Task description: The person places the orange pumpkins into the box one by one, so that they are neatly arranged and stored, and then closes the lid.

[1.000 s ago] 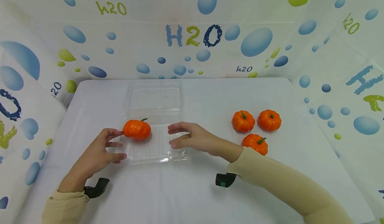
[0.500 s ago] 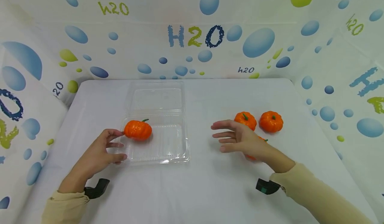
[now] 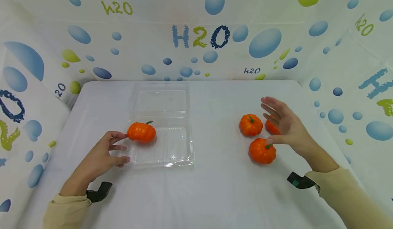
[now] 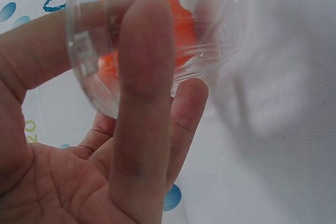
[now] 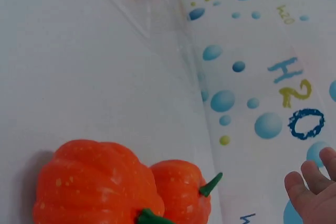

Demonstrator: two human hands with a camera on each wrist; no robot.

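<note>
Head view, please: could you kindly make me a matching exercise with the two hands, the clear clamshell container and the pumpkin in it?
Column one
1. Left hand
2. Right hand
3. Clear plastic clamshell container
4. Orange pumpkin with its stem towards the upper right, apart from the other three

Column two
A. Open, its lid laid back away from the person
B. In the left part of the container's base
C. Partly hiding the rear right pumpkin
D. At the container's left edge

Right pairs: 1-D, 2-C, 3-A, 4-B
</note>
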